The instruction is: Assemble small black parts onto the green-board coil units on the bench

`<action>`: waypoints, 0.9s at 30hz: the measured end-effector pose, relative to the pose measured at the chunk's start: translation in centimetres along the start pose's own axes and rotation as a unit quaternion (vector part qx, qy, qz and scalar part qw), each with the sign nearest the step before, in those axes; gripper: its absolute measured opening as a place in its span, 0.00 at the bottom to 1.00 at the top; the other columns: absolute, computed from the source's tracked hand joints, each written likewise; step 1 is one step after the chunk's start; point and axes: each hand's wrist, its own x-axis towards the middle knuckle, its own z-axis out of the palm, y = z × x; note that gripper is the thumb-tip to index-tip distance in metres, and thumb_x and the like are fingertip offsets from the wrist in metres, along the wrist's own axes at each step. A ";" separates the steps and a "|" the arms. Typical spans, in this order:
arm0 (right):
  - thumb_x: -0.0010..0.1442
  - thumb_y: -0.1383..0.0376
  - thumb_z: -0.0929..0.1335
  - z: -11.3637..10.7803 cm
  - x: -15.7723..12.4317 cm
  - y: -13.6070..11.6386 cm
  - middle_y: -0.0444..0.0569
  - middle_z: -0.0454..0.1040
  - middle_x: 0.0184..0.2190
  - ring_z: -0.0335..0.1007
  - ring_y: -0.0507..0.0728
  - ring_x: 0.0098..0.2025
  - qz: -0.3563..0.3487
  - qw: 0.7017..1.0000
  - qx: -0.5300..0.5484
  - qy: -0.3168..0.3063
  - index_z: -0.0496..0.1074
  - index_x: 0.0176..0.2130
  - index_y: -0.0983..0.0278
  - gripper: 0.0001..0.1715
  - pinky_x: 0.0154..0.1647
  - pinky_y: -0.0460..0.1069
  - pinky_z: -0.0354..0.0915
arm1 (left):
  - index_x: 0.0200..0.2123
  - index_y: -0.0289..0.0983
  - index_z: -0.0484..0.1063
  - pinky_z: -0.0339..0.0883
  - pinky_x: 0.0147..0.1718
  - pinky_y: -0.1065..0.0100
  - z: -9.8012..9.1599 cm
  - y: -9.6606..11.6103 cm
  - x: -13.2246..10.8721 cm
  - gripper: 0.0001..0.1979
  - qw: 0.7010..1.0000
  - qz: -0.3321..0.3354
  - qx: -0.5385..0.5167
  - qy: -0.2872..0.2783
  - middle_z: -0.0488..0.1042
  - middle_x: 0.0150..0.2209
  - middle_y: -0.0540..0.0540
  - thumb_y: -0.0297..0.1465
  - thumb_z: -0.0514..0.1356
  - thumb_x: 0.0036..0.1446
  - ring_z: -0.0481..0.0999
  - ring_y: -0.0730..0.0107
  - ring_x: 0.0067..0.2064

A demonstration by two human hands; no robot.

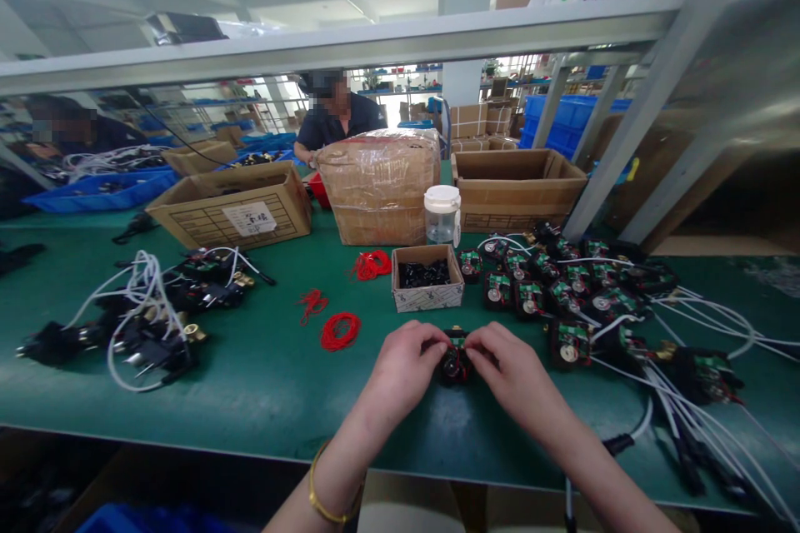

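Observation:
On the green table in front of me lies a small black device (455, 368) with a green circuit board and thin red wires. My left hand (406, 362) is closed in a pinch at its upper left side, with red wire at the fingertips. From the other side, my right hand (507, 360) pinches red wire at the device's upper right. The fingers partly cover the device. Just beyond it stands a small open carton (428, 296) of black parts. Left of my hands lie a coil of red wire (341, 331) and two smaller red wire bundles (372, 265).
Several similar devices (566, 287) with white cables crowd the right side. Black units with brass fittings (156, 337) lie at left. Behind stand a taped carton (381, 191), a lidded plastic jar (442, 216) and open boxes (518, 204). A person (359, 118) sits opposite, another at far left.

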 end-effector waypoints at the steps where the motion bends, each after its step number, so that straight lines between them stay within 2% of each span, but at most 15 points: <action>1: 0.68 0.69 0.63 -0.1 -0.1 -0.1 0.46 0.69 0.36 0.68 0.58 0.40 0.003 1.000 -0.002 -0.005 0.71 0.36 0.60 0.09 0.42 0.52 0.63 | 0.35 0.40 0.81 0.64 0.46 0.63 0.0 0.0 -0.1 0.10 1.000 0.000 0.006 -0.002 0.79 0.37 0.47 0.25 0.59 0.59 0.76 0.62 0.43; 8: 0.69 0.69 0.63 -0.6 -0.7 -0.5 0.47 0.70 0.37 0.70 0.58 0.40 0.004 0.999 -0.005 -0.047 0.72 0.37 0.60 0.10 0.41 0.52 0.63 | 0.33 0.40 0.79 0.65 0.43 0.65 -0.1 0.4 -1.5 0.09 0.999 0.030 0.019 -0.003 0.75 0.37 0.48 0.26 0.58 0.61 0.75 0.65 0.42; 14: 0.69 0.69 0.63 -0.4 -0.3 -0.2 0.47 0.69 0.37 0.69 0.58 0.40 0.005 0.999 -0.018 -0.036 0.71 0.37 0.60 0.09 0.42 0.53 0.64 | 0.34 0.40 0.79 0.65 0.43 0.65 0.3 -0.1 -1.1 0.08 1.000 0.014 0.024 0.001 0.77 0.35 0.49 0.26 0.59 0.62 0.75 0.65 0.41; 27: 0.69 0.71 0.63 0.5 0.4 0.3 0.47 0.69 0.38 0.69 0.59 0.42 -0.031 0.998 -0.040 0.022 0.70 0.39 0.61 0.09 0.44 0.53 0.65 | 0.37 0.38 0.79 0.67 0.44 0.65 0.7 -0.6 -0.2 0.09 0.994 0.049 0.090 0.027 0.76 0.37 0.47 0.24 0.59 0.65 0.75 0.64 0.43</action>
